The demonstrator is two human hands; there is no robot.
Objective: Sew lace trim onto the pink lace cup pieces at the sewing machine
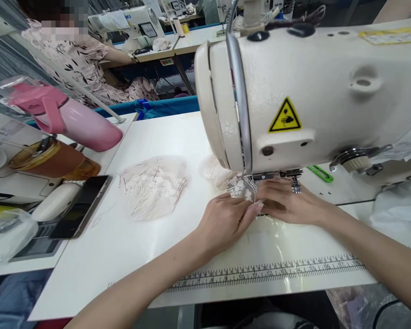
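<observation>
A small piece of pale lace fabric (239,186) lies under the head of a cream sewing machine (311,91), by the presser foot (296,183). My left hand (226,221) lies on the table with its fingers together, pinching the near edge of the lace. My right hand (287,203) rests flat just right of it, fingers pressed onto the fabric beside the foot. The needle itself is hidden behind the machine head.
A stack of pink lace pieces (154,187) lies left of the machine on the white table (123,246). A phone (82,205), a brown jar (55,160) and a pink bottle (75,119) stand far left. Green scissors (320,173) lie behind. Another person (82,59) sits beyond.
</observation>
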